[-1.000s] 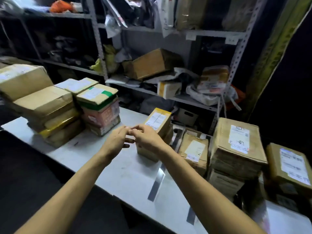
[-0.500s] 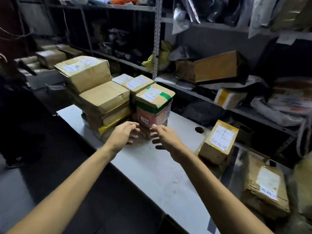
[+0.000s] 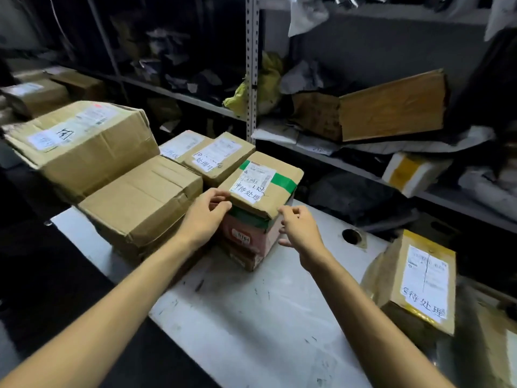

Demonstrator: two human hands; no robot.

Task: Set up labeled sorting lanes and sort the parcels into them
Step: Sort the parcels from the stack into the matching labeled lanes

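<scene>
The green-taped box (image 3: 265, 183) sits on a pink box (image 3: 251, 236) on the white table (image 3: 251, 317). The left hand (image 3: 205, 219) curls at its near left corner, perhaps pinching it, but blur hides the contact. The right hand (image 3: 300, 231), fingers loosely curled, holds nothing just beside the right corner.

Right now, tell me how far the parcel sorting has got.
Done: labelled boxes sit stacked at the table's left end. In hand: left hand and right hand reach the green-taped box topping a stack; grip unclear. Left: the yellow-taped box stands apart at right.
</scene>
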